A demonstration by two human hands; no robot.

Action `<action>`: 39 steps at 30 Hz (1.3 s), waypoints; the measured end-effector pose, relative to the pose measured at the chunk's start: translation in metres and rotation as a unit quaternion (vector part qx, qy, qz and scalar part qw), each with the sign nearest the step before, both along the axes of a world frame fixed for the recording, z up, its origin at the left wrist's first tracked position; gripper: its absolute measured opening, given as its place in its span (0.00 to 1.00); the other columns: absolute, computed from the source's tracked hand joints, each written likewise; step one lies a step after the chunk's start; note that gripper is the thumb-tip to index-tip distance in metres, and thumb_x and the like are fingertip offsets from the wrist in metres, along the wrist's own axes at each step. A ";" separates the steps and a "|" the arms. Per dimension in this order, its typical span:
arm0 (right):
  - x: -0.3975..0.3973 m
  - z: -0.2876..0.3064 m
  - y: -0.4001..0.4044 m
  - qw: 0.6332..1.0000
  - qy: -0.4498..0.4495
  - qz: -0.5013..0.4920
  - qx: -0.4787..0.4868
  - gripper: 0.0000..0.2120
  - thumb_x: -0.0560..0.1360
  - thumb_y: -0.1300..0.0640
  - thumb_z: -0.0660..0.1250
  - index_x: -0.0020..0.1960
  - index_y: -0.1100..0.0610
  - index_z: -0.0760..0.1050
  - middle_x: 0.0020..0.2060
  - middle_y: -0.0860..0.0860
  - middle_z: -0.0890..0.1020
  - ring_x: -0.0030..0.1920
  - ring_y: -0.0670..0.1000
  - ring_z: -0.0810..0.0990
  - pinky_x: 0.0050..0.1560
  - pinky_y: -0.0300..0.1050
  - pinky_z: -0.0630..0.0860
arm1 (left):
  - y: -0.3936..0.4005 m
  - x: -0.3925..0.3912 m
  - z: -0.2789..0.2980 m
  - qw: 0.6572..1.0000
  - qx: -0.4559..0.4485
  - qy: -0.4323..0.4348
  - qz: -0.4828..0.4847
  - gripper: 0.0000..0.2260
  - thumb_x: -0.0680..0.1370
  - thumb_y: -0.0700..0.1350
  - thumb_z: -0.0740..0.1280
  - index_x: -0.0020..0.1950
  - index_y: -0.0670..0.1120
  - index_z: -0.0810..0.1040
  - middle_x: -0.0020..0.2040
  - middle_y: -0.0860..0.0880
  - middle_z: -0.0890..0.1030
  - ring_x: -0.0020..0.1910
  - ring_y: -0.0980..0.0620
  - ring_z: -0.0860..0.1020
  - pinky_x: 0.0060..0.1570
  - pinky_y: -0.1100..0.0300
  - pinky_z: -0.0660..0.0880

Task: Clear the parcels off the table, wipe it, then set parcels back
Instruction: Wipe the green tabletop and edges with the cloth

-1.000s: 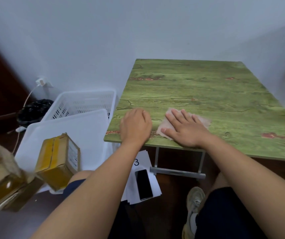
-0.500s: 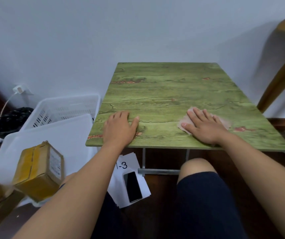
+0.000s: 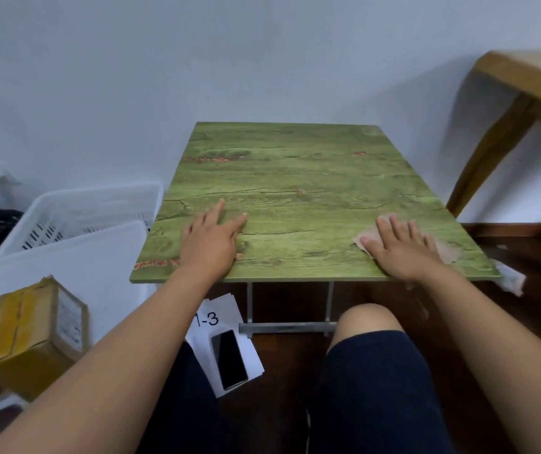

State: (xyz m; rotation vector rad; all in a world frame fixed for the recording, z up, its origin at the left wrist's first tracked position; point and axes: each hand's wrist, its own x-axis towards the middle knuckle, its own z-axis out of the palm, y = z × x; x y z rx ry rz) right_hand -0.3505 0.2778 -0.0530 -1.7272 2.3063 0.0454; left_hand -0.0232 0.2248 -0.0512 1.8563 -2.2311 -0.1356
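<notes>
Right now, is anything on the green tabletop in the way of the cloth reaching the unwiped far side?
Nothing visible. The right hand presses the cloth flat near the green table's near right corner; the left hand rests near left.

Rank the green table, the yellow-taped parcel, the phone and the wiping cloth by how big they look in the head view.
1. green table, by far.
2. yellow-taped parcel, though it sits nearer the camera.
3. phone.
4. wiping cloth, mostly hidden under the right hand, so its place against the phone is unsure.
</notes>
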 end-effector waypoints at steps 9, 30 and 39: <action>0.062 0.001 -0.009 0.995 -0.015 0.094 0.004 0.35 0.80 0.32 0.42 0.80 0.47 0.36 0.78 0.50 0.35 0.78 0.57 0.33 0.75 0.58 0.36 | -0.008 -0.053 0.009 0.997 -0.003 0.009 0.082 0.15 0.78 0.51 0.56 0.56 0.46 0.77 0.58 0.39 0.77 0.57 0.39 0.74 0.53 0.49 0.70; 0.085 -0.002 -0.018 0.981 -0.028 0.189 -0.012 0.35 0.78 0.30 0.44 0.79 0.42 0.39 0.78 0.43 0.37 0.78 0.51 0.35 0.77 0.57 0.38 | -0.012 -0.048 -0.001 0.991 -0.004 0.093 0.098 0.19 0.81 0.52 0.54 0.70 0.46 0.69 0.67 0.41 0.68 0.67 0.41 0.65 0.67 0.48 0.60; 0.020 -0.001 0.003 0.994 -0.026 0.106 -0.017 0.34 0.79 0.31 0.44 0.80 0.43 0.39 0.79 0.43 0.37 0.79 0.52 0.36 0.76 0.57 0.39 | -0.010 -0.048 0.001 0.992 0.002 0.085 0.095 0.21 0.80 0.53 0.56 0.71 0.47 0.68 0.68 0.41 0.67 0.68 0.41 0.64 0.67 0.48 0.61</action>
